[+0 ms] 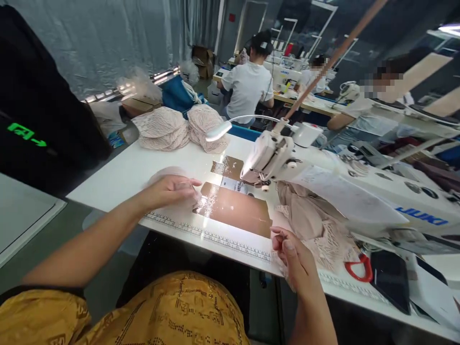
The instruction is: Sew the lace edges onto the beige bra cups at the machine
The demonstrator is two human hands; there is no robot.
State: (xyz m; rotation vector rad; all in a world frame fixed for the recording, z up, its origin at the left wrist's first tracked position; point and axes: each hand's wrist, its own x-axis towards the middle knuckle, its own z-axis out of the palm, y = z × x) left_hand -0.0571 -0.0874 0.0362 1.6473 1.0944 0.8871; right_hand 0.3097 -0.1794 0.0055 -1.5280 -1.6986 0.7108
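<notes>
My left hand (pixel 174 190) is over the left side of the sewing table, its fingers pinched together on a pale fabric piece (pixel 167 172) blurred by motion. To the right, near the table's front edge, my right hand (pixel 293 251) is closed, fingers curled around pale lace fabric (pixel 282 266) that hangs below them. Between the hands lies a shiny brown plate (pixel 233 208) on the machine bed. Just behind it is the head of a white sewing machine (pixel 268 155). Beige and lace fabric (pixel 312 215) is bunched under the machine arm.
Two stacks of pale lace pieces (pixel 161 128) stand at the table's back left. A printed ruler (pixel 223 239) runs along the front edge. Red-handled scissors (pixel 361 268) and a dark phone (pixel 390 280) lie at right. A person in a white shirt (pixel 247 88) sits beyond.
</notes>
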